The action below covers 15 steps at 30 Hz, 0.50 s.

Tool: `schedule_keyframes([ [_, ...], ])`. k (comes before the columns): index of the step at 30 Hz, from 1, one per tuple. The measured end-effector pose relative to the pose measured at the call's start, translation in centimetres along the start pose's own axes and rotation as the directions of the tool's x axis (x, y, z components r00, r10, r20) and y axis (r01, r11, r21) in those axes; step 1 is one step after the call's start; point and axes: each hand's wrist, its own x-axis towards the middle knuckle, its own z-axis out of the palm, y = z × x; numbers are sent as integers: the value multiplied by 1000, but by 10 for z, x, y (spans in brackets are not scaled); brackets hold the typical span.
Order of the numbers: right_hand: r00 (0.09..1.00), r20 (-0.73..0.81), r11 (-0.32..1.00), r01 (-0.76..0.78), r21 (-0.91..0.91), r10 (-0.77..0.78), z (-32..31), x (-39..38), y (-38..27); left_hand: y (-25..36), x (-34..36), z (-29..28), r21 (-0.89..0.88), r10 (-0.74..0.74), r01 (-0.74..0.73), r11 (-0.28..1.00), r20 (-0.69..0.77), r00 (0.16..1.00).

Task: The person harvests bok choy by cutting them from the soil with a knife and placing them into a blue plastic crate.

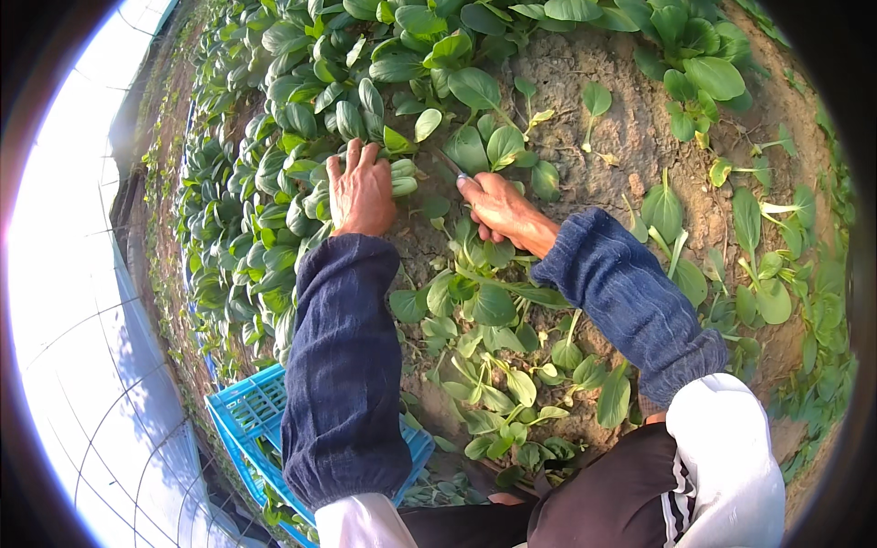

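Brown soil (571, 78) under leafy greens (301, 119); white sheeting (68, 265) left.

Left hand (363, 194) on greens (403, 179), knife (449, 164) in right hand (504, 212)

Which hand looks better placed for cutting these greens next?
Probably the right hand: it grips a thin, blade-like tool, while the left hand lies against leafy greens, with no tool visible.

Sheeting (55, 228): bright white, dark-lined, all up the left side, bluish shade at its near end.
Crate (239, 398): blue slatted plastic, down at the near left.
Soil (566, 78): brown, crusty, bare patches far middle and right.
Stray leaves (662, 212): strewn over there on the right, some yellowing.
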Motion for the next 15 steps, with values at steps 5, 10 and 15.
schedule_keyframes([
  [5,992,-32,989,115,-95,-119,3,-1,9,-12,-8,12,-97,-48,39,995,-97,994],
  [10,971,-108,970,198,-144,-214,10,16,17,-6,-3,12,-180,-109,108,978,1,994],
  [15,977,-122,976,152,-158,-172,21,18,7,-9,-7,5,-240,-159,163,957,34,987],
])
